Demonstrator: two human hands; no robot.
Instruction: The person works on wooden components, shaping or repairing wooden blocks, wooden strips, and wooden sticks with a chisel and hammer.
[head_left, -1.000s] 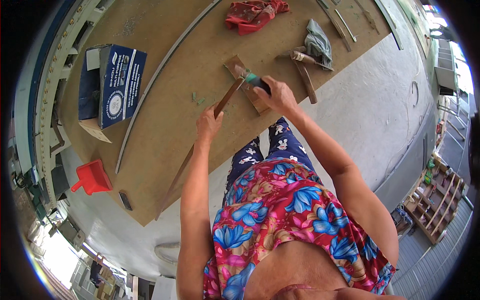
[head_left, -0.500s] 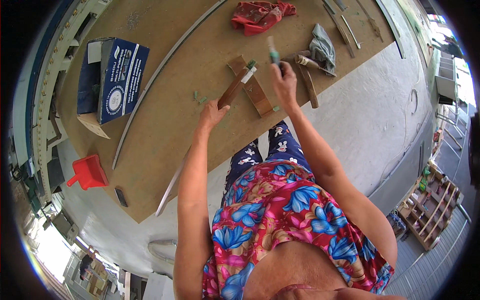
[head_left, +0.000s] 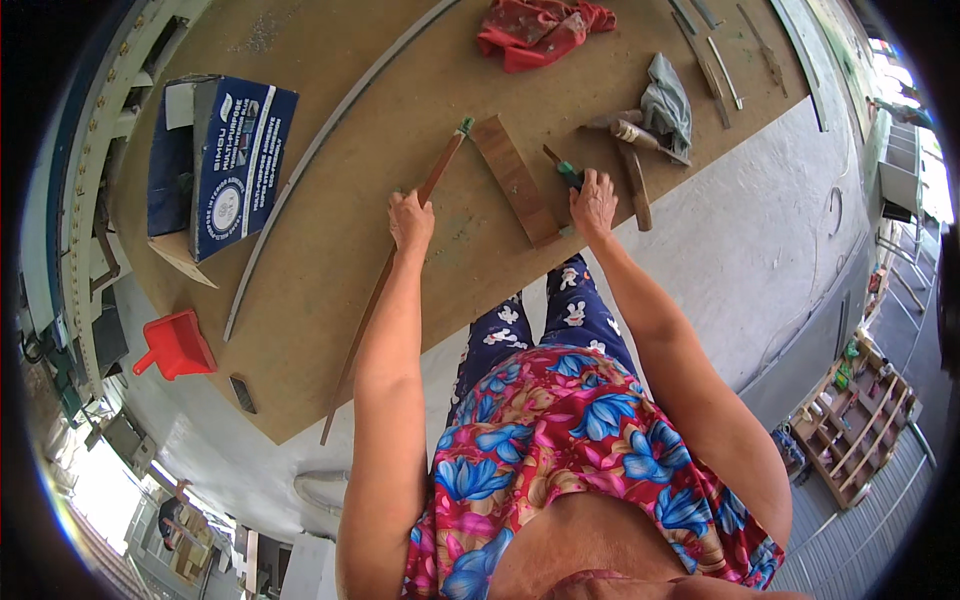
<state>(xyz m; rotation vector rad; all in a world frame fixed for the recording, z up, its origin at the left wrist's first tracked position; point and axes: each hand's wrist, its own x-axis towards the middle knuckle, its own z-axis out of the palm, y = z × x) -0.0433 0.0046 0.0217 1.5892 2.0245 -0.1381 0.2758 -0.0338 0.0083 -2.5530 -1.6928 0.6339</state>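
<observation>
My left hand (head_left: 411, 222) is closed around a long brown wooden strip (head_left: 442, 165). A bit of green material sticks up at the strip's far end, and its near end reaches past the table's front edge. To the right, my right hand (head_left: 594, 204) is low over the table, its fingers around the dark end of a green-handled chisel (head_left: 567, 170). The chisel's narrow blade points away and to the left. Between my hands lies a flat, wider piece of brown wood (head_left: 515, 182). Just right of my right hand is a wooden-handled hammer (head_left: 636, 185).
A red cloth (head_left: 540, 32) and a grey cloth (head_left: 668, 108) lie on the brown table (head_left: 300, 330). A blue cardboard box (head_left: 238, 170) and a red dustpan (head_left: 178, 345) are at the left. A long curved metal strip (head_left: 300, 170) crosses the table.
My right hand has brought the chisel down from above the table to its surface. My left hand has lowered the wooden strip and moved slightly left, away from the flat wood piece.
</observation>
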